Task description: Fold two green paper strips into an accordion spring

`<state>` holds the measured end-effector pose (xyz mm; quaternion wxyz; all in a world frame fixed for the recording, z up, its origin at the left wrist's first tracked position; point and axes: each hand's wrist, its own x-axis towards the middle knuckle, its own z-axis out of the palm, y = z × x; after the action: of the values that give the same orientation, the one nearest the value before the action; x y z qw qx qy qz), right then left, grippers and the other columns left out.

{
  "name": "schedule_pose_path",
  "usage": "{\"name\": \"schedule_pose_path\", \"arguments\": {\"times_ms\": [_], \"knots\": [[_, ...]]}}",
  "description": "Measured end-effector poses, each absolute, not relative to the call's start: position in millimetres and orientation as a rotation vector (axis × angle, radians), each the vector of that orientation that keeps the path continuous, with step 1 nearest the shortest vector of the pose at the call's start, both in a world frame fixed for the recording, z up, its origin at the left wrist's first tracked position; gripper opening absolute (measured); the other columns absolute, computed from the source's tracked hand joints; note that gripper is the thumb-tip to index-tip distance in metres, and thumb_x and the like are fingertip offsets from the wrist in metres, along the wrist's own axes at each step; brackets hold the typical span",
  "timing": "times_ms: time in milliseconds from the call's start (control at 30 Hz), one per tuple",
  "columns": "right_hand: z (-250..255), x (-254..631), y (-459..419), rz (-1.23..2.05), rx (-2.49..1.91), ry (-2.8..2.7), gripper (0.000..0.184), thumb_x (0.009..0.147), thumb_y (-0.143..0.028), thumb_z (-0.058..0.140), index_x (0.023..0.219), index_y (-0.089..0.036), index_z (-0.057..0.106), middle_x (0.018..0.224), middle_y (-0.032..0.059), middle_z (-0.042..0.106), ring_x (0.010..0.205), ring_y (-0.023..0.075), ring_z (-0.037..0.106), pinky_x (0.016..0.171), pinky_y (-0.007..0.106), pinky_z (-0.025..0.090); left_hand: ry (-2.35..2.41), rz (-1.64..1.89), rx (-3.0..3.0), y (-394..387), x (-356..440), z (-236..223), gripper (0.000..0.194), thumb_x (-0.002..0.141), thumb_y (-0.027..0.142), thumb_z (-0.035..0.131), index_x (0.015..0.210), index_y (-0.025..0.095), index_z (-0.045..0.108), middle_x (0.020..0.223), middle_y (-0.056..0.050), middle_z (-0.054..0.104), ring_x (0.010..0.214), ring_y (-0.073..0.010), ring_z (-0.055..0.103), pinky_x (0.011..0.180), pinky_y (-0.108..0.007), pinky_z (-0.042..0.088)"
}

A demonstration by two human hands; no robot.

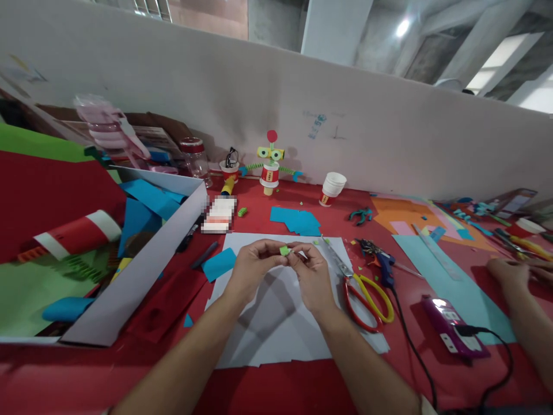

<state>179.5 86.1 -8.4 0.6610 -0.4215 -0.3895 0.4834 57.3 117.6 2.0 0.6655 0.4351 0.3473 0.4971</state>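
Over a stack of white paper (276, 328), my left hand (257, 268) and my right hand (311, 274) meet fingertip to fingertip. Between them is a small piece of green paper (284, 251), pinched by the left fingers. The right thumb and fingers press together at its right edge; whether they grip the same piece is hard to see. Scissors (365, 300) with one red and one yellow handle lie just right of my right hand. A blue paper piece (219, 264) rests left of my left hand.
A white box (142, 259) of paper parts stands at left. Behind are a paper-cup robot figure (270, 173) and stacked cups (333, 187). To the right lie a glue gun (382, 259), a corded purple power strip (453, 328) and another person's hand (510, 271).
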Motion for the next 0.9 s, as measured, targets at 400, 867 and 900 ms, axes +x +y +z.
{"name": "schedule_pose_path", "arguments": {"times_ms": [400,867,900], "knots": [[-3,179,83,1.038,-1.059,-0.960,0.008,0.070,-0.023,0.070,0.066,-0.019,0.065,0.093,0.0041,0.066,0.085,0.0165,0.060,0.077,0.030,0.048,0.869,1.233,1.013,115,57,2,0.015,0.058,0.013,0.073,0.071,0.018,0.074,0.069,-0.002,0.072,0.064,-0.0146,0.063,0.065,-0.027,0.052],[14,211,69,0.794,-1.497,-1.314,0.018,0.080,-0.035,0.057,0.083,-0.021,0.066,0.083,0.0036,0.068,0.077,0.0184,0.063,0.070,0.031,0.048,0.840,1.240,0.902,119,57,2,0.016,0.060,0.017,0.071,0.076,0.016,0.070,0.069,-0.001,0.067,0.058,-0.0108,0.058,0.064,-0.026,0.049],[16,224,61,0.710,-1.588,-1.405,0.019,0.081,-0.036,0.055,0.085,-0.021,0.067,0.088,0.0047,0.069,0.081,0.0198,0.063,0.072,0.032,0.049,0.826,1.238,0.875,120,56,1,0.016,0.060,0.018,0.072,0.076,0.016,0.070,0.069,-0.001,0.067,0.059,-0.0106,0.058,0.064,-0.026,0.049]]}}
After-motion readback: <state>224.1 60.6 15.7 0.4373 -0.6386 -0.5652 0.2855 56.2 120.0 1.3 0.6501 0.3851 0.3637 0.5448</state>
